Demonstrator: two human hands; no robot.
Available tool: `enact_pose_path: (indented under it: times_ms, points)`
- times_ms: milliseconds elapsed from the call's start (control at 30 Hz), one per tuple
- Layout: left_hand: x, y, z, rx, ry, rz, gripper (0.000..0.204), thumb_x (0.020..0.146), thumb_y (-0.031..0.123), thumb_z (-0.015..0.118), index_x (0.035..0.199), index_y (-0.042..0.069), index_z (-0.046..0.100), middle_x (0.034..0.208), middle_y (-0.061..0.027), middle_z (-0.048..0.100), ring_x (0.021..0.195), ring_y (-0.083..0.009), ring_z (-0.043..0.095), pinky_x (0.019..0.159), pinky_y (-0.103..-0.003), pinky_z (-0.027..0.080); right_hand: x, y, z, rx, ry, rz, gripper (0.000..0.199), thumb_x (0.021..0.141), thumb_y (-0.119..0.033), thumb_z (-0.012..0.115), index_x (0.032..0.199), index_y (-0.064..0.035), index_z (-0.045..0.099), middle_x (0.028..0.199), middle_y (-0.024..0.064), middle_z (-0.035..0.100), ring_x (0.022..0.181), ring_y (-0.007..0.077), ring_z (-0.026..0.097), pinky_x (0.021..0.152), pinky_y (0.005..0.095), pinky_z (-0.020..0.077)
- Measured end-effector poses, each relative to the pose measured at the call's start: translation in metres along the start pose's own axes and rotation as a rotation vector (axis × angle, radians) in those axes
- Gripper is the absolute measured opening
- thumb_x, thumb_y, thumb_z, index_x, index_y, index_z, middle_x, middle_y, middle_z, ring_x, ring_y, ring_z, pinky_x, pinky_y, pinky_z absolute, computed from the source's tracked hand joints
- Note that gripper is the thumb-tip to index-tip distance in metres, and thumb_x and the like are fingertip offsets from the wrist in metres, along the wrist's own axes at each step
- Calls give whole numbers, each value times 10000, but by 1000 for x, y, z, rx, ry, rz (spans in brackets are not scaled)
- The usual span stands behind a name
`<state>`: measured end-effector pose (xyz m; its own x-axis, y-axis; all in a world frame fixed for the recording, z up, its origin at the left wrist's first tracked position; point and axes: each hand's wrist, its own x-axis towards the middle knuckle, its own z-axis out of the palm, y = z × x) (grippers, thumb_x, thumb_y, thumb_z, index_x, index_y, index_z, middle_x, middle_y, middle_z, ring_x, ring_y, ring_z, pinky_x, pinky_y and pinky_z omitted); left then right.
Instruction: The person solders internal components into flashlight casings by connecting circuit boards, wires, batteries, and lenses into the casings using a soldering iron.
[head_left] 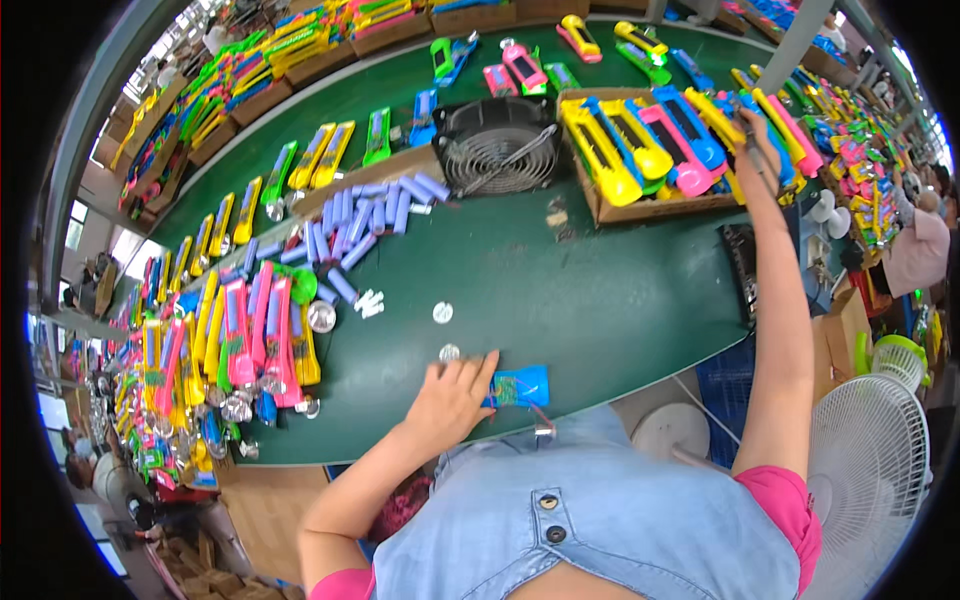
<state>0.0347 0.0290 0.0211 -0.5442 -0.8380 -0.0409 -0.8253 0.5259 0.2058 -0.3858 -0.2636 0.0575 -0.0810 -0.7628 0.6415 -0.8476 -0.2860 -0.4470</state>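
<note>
My left hand [450, 400] rests at the near edge of the green table, its fingers curled over the left end of a blue plastic casing [535, 386]. A small green circuit board [507, 389] shows in that casing, and thin red wires trail toward a small silvery part [544, 432] at the edge. My right hand [757, 155] reaches far out to the right side of a cardboard box [640, 212] of yellow, blue and pink casings [690, 140]. Its fingers are closed around a slim dark object, which I cannot make out clearly.
A black fan with a wire guard [498, 160] stands beside the box. Purple cylindrical cells [350, 220] lie heaped at left, above piled coloured casings [240, 340]. White round discs [442, 313] lie mid-table. A belt [330, 95] carrying casings runs behind; a white fan [870, 470] stands at right.
</note>
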Motion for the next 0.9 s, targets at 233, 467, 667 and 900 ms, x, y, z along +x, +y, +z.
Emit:
enact_pose_path:
  times_ms: [233, 467, 667, 900]
  points:
    - [0, 1, -29, -673, 215, -105, 327, 649, 22, 678, 969, 68, 631, 1012, -99, 533, 990, -281, 483, 824, -393, 410, -83, -89, -52, 233, 180, -41, 385, 809, 30, 557, 1178, -36, 471, 1157, 105, 540, 1071, 201, 527, 927, 304, 381]
    - [32, 17, -8, -84, 118, 200, 174, 655, 74, 574, 813, 18, 621, 863, -90, 505, 844, -241, 493, 719, -327, 405, -256, -134, -35, 359, -316, -78, 338, 739, 33, 593, 1064, -51, 562, 1028, 148, 610, 926, 261, 607, 890, 365, 456]
    - [21, 17, 19, -549, 388, -41, 142, 709, -30, 598, 849, -14, 614, 947, -118, 544, 850, -248, 556, 712, -320, 459, -284, -157, -13, 594, -437, -178, 356, 760, 18, 557, 1104, -69, 525, 985, 128, 620, 914, 299, 605, 917, 412, 439]
    - [23, 15, 23, -1651, 965, -630, 76, 775, -62, 573, 832, -40, 619, 852, -93, 577, 784, -150, 577, 709, -280, 466, -276, -161, -14, 680, -557, -384, 378, 734, -49, 631, 1098, -84, 537, 888, 86, 639, 807, 240, 630, 899, 426, 443]
